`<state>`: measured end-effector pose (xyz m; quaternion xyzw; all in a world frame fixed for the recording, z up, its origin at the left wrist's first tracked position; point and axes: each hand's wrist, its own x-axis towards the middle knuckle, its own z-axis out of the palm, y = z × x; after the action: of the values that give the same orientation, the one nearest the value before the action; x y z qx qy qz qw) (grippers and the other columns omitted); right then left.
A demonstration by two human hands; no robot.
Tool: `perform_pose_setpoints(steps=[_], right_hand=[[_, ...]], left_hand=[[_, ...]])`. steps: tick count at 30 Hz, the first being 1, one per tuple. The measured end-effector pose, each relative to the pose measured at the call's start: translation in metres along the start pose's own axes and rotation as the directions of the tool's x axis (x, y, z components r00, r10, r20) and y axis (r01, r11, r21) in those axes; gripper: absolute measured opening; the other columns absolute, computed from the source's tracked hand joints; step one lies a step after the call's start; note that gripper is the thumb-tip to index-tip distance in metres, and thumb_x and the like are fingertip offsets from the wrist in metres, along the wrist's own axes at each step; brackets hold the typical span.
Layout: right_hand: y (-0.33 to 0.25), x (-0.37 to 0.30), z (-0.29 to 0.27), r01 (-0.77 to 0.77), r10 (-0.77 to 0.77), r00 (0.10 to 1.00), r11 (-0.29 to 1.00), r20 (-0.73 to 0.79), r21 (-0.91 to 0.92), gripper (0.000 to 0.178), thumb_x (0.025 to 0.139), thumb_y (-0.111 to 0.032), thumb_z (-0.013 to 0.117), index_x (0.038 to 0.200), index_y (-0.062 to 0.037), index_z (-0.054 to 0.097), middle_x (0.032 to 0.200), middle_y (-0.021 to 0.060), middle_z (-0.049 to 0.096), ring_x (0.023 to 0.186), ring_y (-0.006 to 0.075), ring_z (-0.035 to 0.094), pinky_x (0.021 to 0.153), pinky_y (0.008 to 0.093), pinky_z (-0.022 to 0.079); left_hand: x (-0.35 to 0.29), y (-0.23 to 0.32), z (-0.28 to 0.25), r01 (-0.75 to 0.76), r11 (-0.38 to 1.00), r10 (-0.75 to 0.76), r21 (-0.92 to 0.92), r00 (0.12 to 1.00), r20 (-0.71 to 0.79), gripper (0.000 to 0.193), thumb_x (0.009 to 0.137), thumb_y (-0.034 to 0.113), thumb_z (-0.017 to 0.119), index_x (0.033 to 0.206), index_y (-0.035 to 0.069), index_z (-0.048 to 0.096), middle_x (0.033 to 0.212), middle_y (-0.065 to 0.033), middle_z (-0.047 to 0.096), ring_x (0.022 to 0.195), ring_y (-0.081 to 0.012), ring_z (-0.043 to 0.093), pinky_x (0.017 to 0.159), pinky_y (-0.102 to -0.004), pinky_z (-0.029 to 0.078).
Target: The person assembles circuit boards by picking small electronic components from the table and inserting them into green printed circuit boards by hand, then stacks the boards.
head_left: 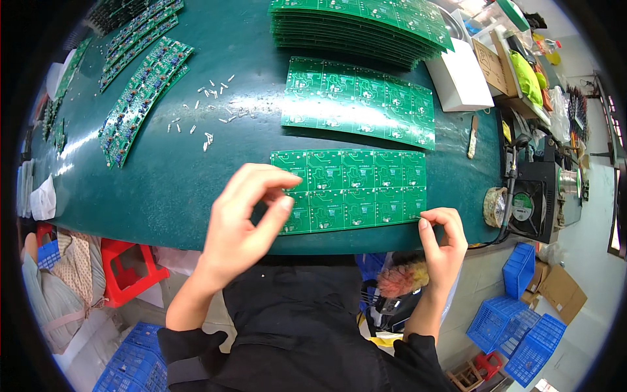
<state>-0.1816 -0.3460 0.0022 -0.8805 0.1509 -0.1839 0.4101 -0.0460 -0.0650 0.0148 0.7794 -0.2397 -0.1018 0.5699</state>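
Note:
A green circuit board panel (359, 189), divided into several repeated units, lies flat near the front edge of the table. My left hand (243, 212) is at the panel's left end, thumb and index finger apart, with nothing visible between them. At the lower right corner of the panel, my right hand (444, 238) has its thumb and index fingertip pinched together. Whether they grip the board's edge or a tiny part cannot be made out. Just beyond lies another green panel (359, 101), slightly bowed and shining. Small silvery components (238, 114) are scattered to the left of it.
A tall stack of bare panels (359, 32) stands at the back. Populated boards (140, 98) lie on the left. To the right are a white box (460, 78), a flat stick (472, 137), a tape roll (494, 206) and a black fan unit (532, 206). Blue crates (503, 323) sit below.

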Motion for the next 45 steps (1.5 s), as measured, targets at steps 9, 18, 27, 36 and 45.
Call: perform_pose_setpoints(steps=[9,18,27,36,45], right_hand=[[0.010,0.000,0.006,0.098,-0.095,0.995,0.987,0.029,-0.128,0.014,0.079,0.006,0.071,0.091,-0.0008,0.068,0.087,0.0092,0.065,0.079,0.0206,0.062,0.071,0.0306,0.051],[0.007,0.001,0.007,0.167,-0.164,0.986,0.965,0.032,-0.201,0.018,0.076,0.007,0.072,0.091,-0.0028,0.070,0.087,0.0085,0.065,0.081,0.0231,0.063,0.072,0.0329,0.051],[0.002,0.001,0.009,0.245,-0.240,0.969,0.930,0.051,-0.274,0.022,0.072,0.008,0.074,0.090,-0.0038,0.070,0.086,0.0083,0.064,0.080,0.0257,0.061,0.071,0.0363,0.050],[0.007,0.007,-0.016,0.023,-0.014,0.994,0.996,0.104,-0.090,0.027,0.084,0.006,0.067,0.110,0.0016,0.070,0.096,0.0110,0.068,0.087,0.0169,0.065,0.080,0.0289,0.052],[0.010,0.009,0.001,-0.024,0.025,1.000,0.997,0.015,-0.069,0.037,0.083,0.010,0.065,0.119,0.0027,0.066,0.105,0.0109,0.065,0.082,0.0147,0.061,0.081,0.0274,0.051]], left_hand=[[-0.010,-0.019,-0.013,0.010,0.940,0.036,0.341,0.991,-0.127,0.032,0.085,-0.005,0.065,0.115,0.001,0.065,0.111,-0.0113,0.061,0.086,-0.0180,0.060,0.078,-0.0301,0.050],[-0.014,-0.028,-0.007,-0.069,0.856,0.098,0.513,0.995,-0.030,0.040,0.085,0.001,0.069,0.124,0.001,0.062,0.112,-0.0128,0.060,0.093,-0.0242,0.059,0.081,-0.0341,0.051],[-0.013,-0.029,-0.002,-0.105,0.816,0.151,0.568,0.988,-0.035,0.041,0.084,0.006,0.071,0.123,0.001,0.062,0.110,-0.0132,0.059,0.098,-0.0299,0.058,0.086,-0.0383,0.049],[-0.018,-0.028,-0.001,-0.040,0.827,0.099,0.561,0.992,-0.074,0.039,0.086,0.004,0.068,0.124,0.000,0.062,0.103,-0.0142,0.057,0.095,-0.0308,0.056,0.086,-0.0391,0.047],[-0.029,-0.024,0.001,-0.069,0.869,0.107,0.489,0.993,-0.051,0.035,0.088,0.004,0.065,0.121,-0.005,0.063,0.097,-0.0136,0.057,0.091,-0.0306,0.056,0.083,-0.0405,0.046]])
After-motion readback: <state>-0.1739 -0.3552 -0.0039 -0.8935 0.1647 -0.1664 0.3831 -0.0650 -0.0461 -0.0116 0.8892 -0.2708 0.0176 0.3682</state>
